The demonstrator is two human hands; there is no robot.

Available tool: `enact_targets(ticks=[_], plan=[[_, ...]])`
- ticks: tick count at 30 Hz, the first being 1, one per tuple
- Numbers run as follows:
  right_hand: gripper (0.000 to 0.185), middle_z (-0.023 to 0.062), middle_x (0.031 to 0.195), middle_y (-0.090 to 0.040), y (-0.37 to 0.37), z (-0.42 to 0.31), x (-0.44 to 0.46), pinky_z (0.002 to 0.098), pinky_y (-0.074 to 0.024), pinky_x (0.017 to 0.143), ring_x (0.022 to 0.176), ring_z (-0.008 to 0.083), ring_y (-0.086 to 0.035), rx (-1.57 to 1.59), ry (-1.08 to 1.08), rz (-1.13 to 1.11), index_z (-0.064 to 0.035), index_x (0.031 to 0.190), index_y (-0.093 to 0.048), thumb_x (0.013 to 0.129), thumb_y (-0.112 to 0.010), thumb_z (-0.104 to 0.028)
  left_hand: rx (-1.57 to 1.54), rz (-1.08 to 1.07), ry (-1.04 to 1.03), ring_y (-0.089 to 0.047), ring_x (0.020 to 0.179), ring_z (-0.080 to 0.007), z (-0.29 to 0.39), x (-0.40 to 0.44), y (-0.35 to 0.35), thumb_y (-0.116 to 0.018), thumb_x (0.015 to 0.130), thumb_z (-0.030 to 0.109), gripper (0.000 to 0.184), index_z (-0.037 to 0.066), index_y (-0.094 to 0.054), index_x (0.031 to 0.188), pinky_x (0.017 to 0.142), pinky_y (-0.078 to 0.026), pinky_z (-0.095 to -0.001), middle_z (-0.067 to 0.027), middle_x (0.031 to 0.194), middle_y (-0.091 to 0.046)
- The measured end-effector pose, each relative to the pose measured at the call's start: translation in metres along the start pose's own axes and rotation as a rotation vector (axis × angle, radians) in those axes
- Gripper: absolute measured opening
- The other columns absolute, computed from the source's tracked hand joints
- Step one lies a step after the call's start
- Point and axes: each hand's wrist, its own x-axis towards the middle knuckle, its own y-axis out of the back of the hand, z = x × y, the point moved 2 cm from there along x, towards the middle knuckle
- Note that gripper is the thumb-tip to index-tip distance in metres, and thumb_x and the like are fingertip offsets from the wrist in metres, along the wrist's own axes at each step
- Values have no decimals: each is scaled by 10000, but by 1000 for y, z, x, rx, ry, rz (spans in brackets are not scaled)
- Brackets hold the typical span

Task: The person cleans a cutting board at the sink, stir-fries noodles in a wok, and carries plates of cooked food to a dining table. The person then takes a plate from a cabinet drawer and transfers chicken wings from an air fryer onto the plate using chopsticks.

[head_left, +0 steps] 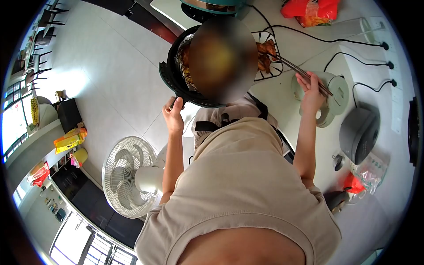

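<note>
My left hand (173, 114) is closed around the handle of a black round basket (170, 77). Crumpled foil (189, 79) with browned food lines the basket's left side; a large blur hides its middle. My right hand (311, 92) grips a pair of dark chopsticks (295, 67), whose tips reach browned pieces of meat (265, 56). Those pieces lie on a black wire rack (277, 70) on the white counter, just right of the blur. Whether the chopstick tips are closed on a piece I cannot tell.
A teal appliance (214, 8) stands beyond the basket, with a red bag (310, 11) at the back. Power cords (324, 40) cross the counter. A green lidded container (339, 95) and a grey appliance (360, 132) sit right. A white fan (131, 176) stands left.
</note>
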Motion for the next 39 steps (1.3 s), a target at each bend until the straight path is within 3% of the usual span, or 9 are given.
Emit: enact_targets(ticks=[6, 11, 14, 18, 21, 24, 33, 39], plan=[[244, 160, 917, -624, -12, 24, 4, 324, -569, 710, 774, 287, -683, -74, 14, 17, 79, 989, -569, 937, -525, -155, 54, 13, -1, -380, 626, -103, 9, -4, -1, -643, 822, 347, 417, 26, -463, 627, 598, -306, -273, 6, 616, -430], [254, 138, 890, -637, -28, -34, -15, 286, -544, 683, 771, 239, -681, -302, 100, -35, 65, 998, -609, 943, -511, -163, 78, -5, -25, -375, 634, -96, 8, -4, 1, -642, 825, 342, 409, 25, -468, 634, 597, -302, -268, 14, 618, -428], [243, 138, 882, -641, -44, -66, -34, 272, -540, 676, 745, 220, -676, -255, 170, -246, 50, 1005, -617, 940, -509, -158, 119, -8, -34, -377, 643, -91, 8, -3, 2, -645, 823, 343, 409, 16, -477, 641, 595, -301, -266, 12, 629, -436], [219, 109, 868, -650, -88, -50, -58, 255, -536, 651, 727, 177, -672, -247, -16, -674, 20, 1008, -630, 945, -503, -147, 134, -28, -50, -374, 652, -87, 5, 1, 6, -663, 814, 363, 432, 10, -477, 649, 591, -296, -260, 12, 637, -434], [202, 97, 866, -657, -112, -23, -74, 243, -534, 636, 721, 153, -671, -261, -126, -766, 11, 995, -636, 944, -520, -146, 132, -24, -55, -363, 651, -87, 11, -1, 2, -680, 806, 380, 452, 15, -468, 645, 586, -289, -260, 14, 638, -423], [183, 101, 875, -664, -122, -5, -82, 228, -532, 618, 696, 139, -669, -296, -145, -771, 9, 979, -639, 940, -536, -137, 149, -25, -44, -359, 651, -89, 7, -1, 5, -690, 801, 390, 466, 17, -461, 642, 589, -294, -261, 15, 639, -414], [205, 117, 805, -675, -109, 14, -91, 232, -541, 604, 701, 166, -693, -259, 230, -739, 70, 947, -625, 944, -530, -110, 134, -17, -46, -377, 647, -92, 10, -2, 2, -686, 803, 399, 474, 8, -474, 640, 595, -313, -263, 9, 628, -433], [180, 109, 810, -665, -108, -10, -87, 238, -539, 616, 702, 163, -686, -249, 90, -736, 37, 957, -636, 940, -534, -111, 95, -13, -51, -381, 639, -96, 11, -3, -3, -666, 812, 399, 466, 8, -479, 641, 595, -311, -266, 7, 622, -437]])
